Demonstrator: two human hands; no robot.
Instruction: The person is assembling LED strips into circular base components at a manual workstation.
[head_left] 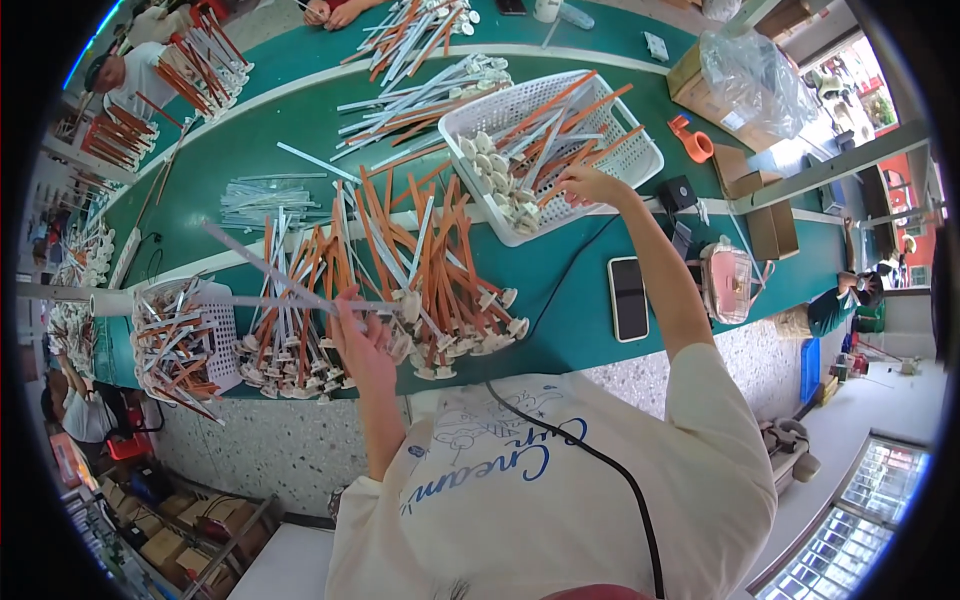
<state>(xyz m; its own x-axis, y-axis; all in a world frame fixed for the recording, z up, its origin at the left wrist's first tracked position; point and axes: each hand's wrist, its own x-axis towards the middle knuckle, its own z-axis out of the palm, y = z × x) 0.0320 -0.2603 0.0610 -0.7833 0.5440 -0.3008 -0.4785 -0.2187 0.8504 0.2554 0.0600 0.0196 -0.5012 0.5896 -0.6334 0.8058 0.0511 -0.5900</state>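
My left hand (365,345), above the near edge of the green table, is closed around a few pale translucent strips (272,270) that point to the left. A white round piece (408,304) shows beside its fingers. My right hand (590,187) reaches over the right part of a white perforated basket (510,235), its fingertips pinched together; what they hold is hard to make out. Inside the basket are orange and pale strips (548,140) and several white round-ended pieces (490,165). A large pile of orange and white strips with white round ends (440,260) lies below and beside my left hand.
A phone (629,300) and a pink transparent case (726,283) lie right of the basket, with an orange tape dispenser (692,140) and cardboard box (715,90) beyond. Another basket of strips (225,335) stands left. A black cable (570,265) crosses the table. Other people sit across and at left.
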